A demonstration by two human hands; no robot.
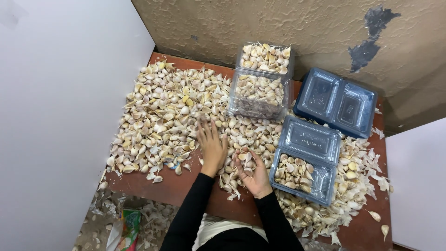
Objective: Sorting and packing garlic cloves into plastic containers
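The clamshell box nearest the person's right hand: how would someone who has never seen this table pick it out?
Start at the red-brown table heaped with garlic cloves. Just right of the right hand lies an open clear plastic box. Unlike the two full boxes at the wall and the empty closed one, it is part-filled, its lid flipped open.

Garlic cloves [162,116] lie heaped over the brown table [176,186], thickest toward its left edge. The left hand [211,144] rests flat, palm down, on the pile; the right hand [251,174], palm up, cups several cloves near the front edge. Just right of it lies an open clear container [304,160], partly filled. Two filled containers [260,79] stand at the back edge, with an empty one [337,102] beside them.
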